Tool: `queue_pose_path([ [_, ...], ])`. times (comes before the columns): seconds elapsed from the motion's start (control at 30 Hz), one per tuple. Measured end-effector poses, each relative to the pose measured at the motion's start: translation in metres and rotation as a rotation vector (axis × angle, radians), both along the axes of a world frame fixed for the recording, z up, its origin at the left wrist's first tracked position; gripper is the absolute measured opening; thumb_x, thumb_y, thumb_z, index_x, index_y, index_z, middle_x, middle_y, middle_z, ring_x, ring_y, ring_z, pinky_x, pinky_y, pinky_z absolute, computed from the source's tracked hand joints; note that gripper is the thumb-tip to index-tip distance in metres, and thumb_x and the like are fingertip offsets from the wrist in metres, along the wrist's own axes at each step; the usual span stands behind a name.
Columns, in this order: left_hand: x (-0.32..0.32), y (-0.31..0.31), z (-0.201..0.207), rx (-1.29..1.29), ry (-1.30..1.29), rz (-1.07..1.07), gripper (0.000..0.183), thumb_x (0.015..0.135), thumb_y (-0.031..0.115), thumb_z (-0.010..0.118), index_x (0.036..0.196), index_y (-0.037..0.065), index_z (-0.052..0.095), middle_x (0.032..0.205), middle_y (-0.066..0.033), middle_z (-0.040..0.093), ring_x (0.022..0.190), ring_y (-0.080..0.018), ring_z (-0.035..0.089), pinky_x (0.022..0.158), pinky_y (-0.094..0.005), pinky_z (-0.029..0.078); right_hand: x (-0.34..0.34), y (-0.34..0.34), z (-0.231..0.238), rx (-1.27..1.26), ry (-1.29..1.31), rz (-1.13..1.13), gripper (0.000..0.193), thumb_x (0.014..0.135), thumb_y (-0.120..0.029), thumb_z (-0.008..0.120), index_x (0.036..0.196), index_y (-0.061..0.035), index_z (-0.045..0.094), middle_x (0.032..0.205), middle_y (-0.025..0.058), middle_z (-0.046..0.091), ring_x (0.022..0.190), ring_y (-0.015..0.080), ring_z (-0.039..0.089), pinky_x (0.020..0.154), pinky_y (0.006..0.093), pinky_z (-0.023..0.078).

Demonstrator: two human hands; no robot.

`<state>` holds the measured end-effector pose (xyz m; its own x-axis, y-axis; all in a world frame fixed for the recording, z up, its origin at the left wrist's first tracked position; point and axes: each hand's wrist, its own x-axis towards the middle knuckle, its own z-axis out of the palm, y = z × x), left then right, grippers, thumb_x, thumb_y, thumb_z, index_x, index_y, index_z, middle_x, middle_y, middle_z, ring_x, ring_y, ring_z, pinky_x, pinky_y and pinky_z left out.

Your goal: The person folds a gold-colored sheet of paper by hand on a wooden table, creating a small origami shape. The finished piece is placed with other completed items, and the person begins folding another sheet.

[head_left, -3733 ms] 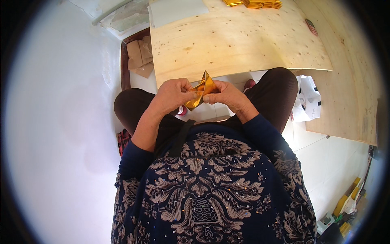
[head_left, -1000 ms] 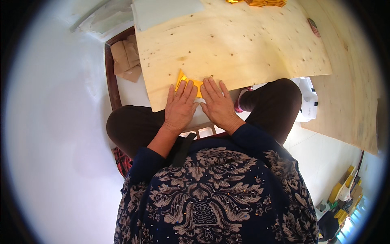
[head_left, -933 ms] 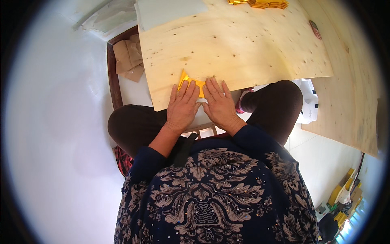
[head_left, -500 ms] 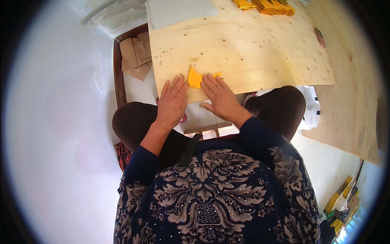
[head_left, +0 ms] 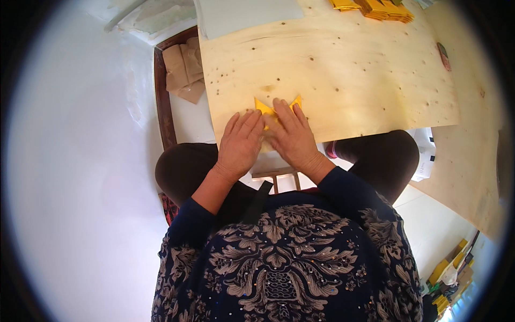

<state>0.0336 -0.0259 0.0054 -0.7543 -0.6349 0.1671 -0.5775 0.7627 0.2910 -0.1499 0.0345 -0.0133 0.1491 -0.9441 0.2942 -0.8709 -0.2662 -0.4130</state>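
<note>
A small piece of folded golden-yellow paper (head_left: 261, 106) lies near the front edge of the wooden table, two pointed corners rising from its far side. My right hand (head_left: 295, 140) rests over the paper's middle and right part, fingers stretched out flat, thumb slanting left and slightly blurred. Close beside it, my left hand (head_left: 240, 144) lies with extended fingers at the paper's left near edge, its fingertips touching or almost touching it. Much of the paper is hidden beneath both hands.
Stacks of yellow folded paper (head_left: 383, 9) sit at the table's far right. A grey-white sheet (head_left: 249, 16) covers the far left corner. A small dark reddish object (head_left: 443, 57) lies near the right side. Brown paper (head_left: 183, 72) is left of the table (head_left: 375, 70).
My hands have come closer together over the paper, the right hand shifting further across its middle. Both pointed corners now show more clearly. The whole view has shifted slightly.
</note>
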Motion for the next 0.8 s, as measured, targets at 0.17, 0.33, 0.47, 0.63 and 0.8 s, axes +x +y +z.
queue_pose_path([
  [0.17, -0.003, -0.008, 0.010, 0.123, 0.009, 0.030, 0.043, 0.083, 0.011, 0.065, 0.124, 0.002, 0.062, 0.138, -0.0115, 0.055, 0.131, -0.0269, 0.049, 0.114, -0.0450, 0.033, 0.002, -0.001, 0.010, 0.126, 0.132, 0.057, 0.066, 0.088, -0.044, 0.064, 0.139, -0.0039, 0.053, 0.151, 0.0159, 0.041, 0.143, 0.0345, 0.033, 0.118, 0.0542, 0.019],
  [0.33, -0.001, -0.015, 0.011, 0.048, -0.018, 0.006, 0.049, 0.081, 0.009, 0.065, 0.130, 0.004, 0.060, 0.142, -0.0094, 0.054, 0.136, -0.0260, 0.046, 0.116, -0.0455, 0.030, -0.001, -0.003, 0.013, 0.168, 0.045, 0.065, 0.067, 0.086, -0.044, 0.066, 0.137, -0.0022, 0.053, 0.150, 0.0164, 0.042, 0.145, 0.0345, 0.031, 0.119, 0.0536, 0.018],
  [0.47, -0.002, -0.022, 0.012, 0.076, -0.128, -0.035, 0.053, 0.081, 0.007, 0.067, 0.134, 0.004, 0.058, 0.145, -0.0086, 0.051, 0.140, -0.0273, 0.042, 0.119, -0.0476, 0.024, -0.002, -0.004, 0.013, 0.176, 0.000, 0.066, 0.068, 0.085, -0.042, 0.067, 0.137, -0.0008, 0.053, 0.149, 0.0167, 0.043, 0.145, 0.0338, 0.031, 0.119, 0.0535, 0.018],
  [0.63, -0.003, -0.034, 0.011, 0.143, -0.136, -0.069, 0.059, 0.081, 0.009, 0.069, 0.137, 0.005, 0.055, 0.148, -0.0091, 0.049, 0.143, -0.0291, 0.039, 0.121, -0.0515, 0.018, -0.003, -0.004, 0.012, 0.162, -0.028, 0.063, 0.068, 0.083, -0.041, 0.069, 0.136, -0.0005, 0.054, 0.150, 0.0172, 0.043, 0.145, 0.0331, 0.032, 0.120, 0.0533, 0.018],
  [0.8, 0.002, -0.036, 0.012, 0.175, -0.113, -0.081, 0.058, 0.084, 0.020, 0.068, 0.139, 0.008, 0.053, 0.149, -0.0078, 0.047, 0.142, -0.0276, 0.038, 0.120, -0.0539, 0.016, 0.000, -0.003, 0.010, 0.144, 0.006, 0.054, 0.067, 0.083, -0.042, 0.069, 0.134, -0.0007, 0.056, 0.148, 0.0173, 0.045, 0.144, 0.0326, 0.033, 0.120, 0.0536, 0.018],
])
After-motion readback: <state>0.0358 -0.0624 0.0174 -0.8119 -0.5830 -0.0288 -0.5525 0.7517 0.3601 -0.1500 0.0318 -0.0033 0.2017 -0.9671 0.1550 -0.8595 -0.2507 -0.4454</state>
